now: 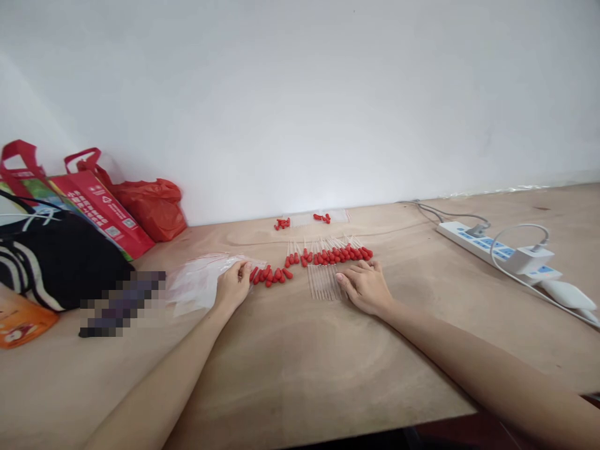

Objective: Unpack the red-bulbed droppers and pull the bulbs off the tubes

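My left hand (233, 286) rests at the left end of a small heap of loose red rubber bulbs (269, 275). Its fingers are curled together at the heap's edge, and whatever lies between them is hidden. Bare thin glass tubes (321, 282) lie side by side in the middle. Flat on the table to their right is my right hand (368, 287), fingers apart and thumb by the outermost tubes. Behind both hands stretches a row of droppers (335, 253), red bulbs toward me and glass tips toward the wall.
Clear plastic zip bags (199, 281) are spread left of my left hand. Near the wall lie a bagged group of droppers (302, 220). A white power strip (482, 244) with chargers and cables sits right. Shopping bags (107, 212) and a black bag (70, 256) crowd the left.
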The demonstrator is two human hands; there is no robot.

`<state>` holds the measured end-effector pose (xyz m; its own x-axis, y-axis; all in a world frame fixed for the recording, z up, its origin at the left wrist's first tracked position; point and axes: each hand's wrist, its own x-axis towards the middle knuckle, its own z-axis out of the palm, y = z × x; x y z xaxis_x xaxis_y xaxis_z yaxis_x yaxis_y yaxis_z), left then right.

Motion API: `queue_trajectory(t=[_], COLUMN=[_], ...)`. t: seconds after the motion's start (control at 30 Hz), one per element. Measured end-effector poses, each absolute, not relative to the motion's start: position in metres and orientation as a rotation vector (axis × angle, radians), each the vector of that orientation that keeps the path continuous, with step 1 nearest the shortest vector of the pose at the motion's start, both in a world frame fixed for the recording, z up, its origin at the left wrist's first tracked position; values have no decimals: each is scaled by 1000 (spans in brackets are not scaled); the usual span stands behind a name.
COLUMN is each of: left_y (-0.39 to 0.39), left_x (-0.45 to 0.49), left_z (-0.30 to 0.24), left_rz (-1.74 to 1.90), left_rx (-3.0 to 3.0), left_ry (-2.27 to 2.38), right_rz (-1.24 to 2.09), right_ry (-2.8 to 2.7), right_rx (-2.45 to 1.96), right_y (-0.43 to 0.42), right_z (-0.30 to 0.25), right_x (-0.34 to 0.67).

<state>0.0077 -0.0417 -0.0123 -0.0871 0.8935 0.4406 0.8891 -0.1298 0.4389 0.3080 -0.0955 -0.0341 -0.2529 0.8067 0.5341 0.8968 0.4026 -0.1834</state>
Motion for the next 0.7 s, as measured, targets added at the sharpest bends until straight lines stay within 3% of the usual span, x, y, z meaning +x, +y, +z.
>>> queue_trajectory(t=[0.23,0.43,0.7], left_y=[-44,-42,-22], left_x=[17,74,122], left_z=[-7,0,-8], left_rz=[1118,852,671], left_rx=[2347,2625,2542], left_ry=[1947,1821,2030], right_rz=[-244,-296,-278], right_ry=[-2034,-1946,-1896], right_rx=[-1441,-1413,-1404], right_y=[-92,-90,-90], right_z=[-35,-37,-37], right_x=[314,318,322])
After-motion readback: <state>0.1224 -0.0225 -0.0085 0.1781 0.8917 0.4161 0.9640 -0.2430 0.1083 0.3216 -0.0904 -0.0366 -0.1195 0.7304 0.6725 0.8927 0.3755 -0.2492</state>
